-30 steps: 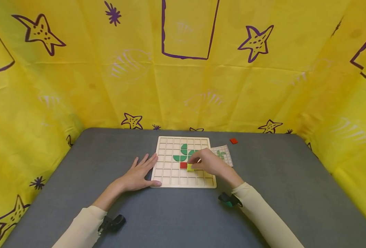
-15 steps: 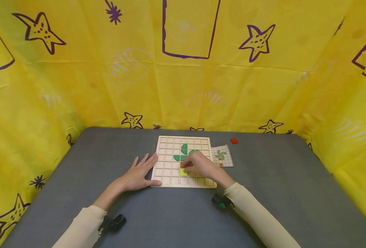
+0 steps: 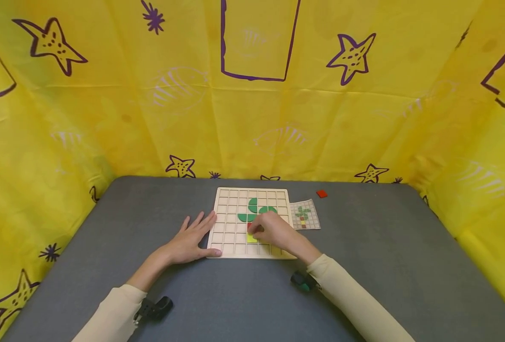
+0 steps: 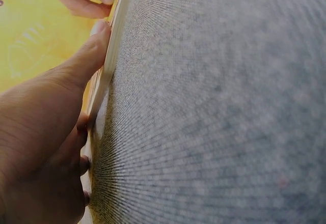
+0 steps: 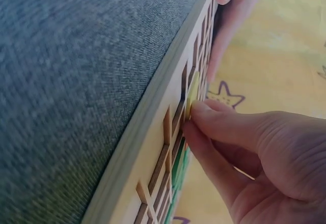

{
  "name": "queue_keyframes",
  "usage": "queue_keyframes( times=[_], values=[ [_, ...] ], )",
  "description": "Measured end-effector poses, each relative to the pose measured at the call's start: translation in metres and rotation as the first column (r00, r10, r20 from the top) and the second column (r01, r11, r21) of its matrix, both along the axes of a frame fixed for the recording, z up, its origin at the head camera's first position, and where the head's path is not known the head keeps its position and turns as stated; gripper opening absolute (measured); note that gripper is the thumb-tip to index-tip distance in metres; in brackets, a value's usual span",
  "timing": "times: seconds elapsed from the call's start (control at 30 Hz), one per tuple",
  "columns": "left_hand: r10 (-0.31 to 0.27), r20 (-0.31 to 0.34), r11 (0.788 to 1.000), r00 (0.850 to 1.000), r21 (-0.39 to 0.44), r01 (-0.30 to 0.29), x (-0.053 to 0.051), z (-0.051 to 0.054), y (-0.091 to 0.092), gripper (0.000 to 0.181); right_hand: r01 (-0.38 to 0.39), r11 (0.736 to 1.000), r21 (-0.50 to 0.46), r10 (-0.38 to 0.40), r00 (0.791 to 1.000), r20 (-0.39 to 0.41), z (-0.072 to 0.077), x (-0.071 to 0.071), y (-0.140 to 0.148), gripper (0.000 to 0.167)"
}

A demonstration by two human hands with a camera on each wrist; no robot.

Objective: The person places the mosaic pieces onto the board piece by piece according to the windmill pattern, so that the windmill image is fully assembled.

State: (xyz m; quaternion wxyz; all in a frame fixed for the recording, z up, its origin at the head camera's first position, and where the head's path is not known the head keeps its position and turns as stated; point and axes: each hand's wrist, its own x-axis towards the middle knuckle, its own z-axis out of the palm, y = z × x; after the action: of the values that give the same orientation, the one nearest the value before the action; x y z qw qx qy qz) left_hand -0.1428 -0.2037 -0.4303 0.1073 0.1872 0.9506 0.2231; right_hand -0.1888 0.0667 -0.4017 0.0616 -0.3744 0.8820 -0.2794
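Observation:
A wooden grid board (image 3: 229,236) lies on the table. My left hand (image 3: 189,243) rests at its left side, fingers spread along the edge and thumb over the near left corner. My right hand (image 3: 275,231) pinches a yellow square tile (image 3: 251,239) at the board's middle, also seen in the right wrist view as a yellow tile (image 5: 192,92) tilted up from its cell, by thumb and finger. A red tile (image 3: 249,225), mostly hidden by the fingers, lies just beyond it. Several green rounded pieces (image 3: 253,205) sit farther up the grid.
A printed pattern card (image 3: 310,219) lies against the board's right side. Beyond it a loose red square tile (image 3: 322,194) lies on the grey table (image 3: 363,247). Yellow patterned cloth (image 3: 252,128) hangs behind and at both sides.
My right hand has carried the yellow tile left and nearer, from beside the red tile to the cell just below it, then stayed there. My left hand has kept its place.

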Motion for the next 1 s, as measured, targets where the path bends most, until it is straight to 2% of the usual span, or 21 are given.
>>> queue_keyframes(
  times=[0.23, 0.47, 0.67, 1.0],
  values=[
    [0.002, 0.001, 1.0, 1.0, -0.001, -0.002, 0.0, 0.001, 0.0, 0.106, -0.025, 1.0, 0.017, 0.025, 1.0, -0.01, 0.005, -0.001, 0.005, 0.014],
    [0.003, -0.004, 1.0, 1.0, 0.009, -0.003, 0.001, 0.001, 0.001, 0.106, 0.045, 0.999, 0.012, -0.046, 0.998, 0.048, 0.012, -0.011, 0.024, 0.016],
    [-0.005, -0.01, 1.0, 1.0, -0.005, 0.005, 0.0, -0.001, 0.001, 0.106, 0.047, 0.999, 0.013, -0.047, 0.999, 0.017, 0.02, -0.021, 0.046, 0.018],
    [0.0, -0.01, 1.0, 1.0, -0.003, 0.0, 0.0, -0.001, 0.0, 0.106, 0.141, 0.989, 0.041, -0.142, 0.99, 0.018, 0.029, -0.037, 0.078, 0.02]
  ],
)
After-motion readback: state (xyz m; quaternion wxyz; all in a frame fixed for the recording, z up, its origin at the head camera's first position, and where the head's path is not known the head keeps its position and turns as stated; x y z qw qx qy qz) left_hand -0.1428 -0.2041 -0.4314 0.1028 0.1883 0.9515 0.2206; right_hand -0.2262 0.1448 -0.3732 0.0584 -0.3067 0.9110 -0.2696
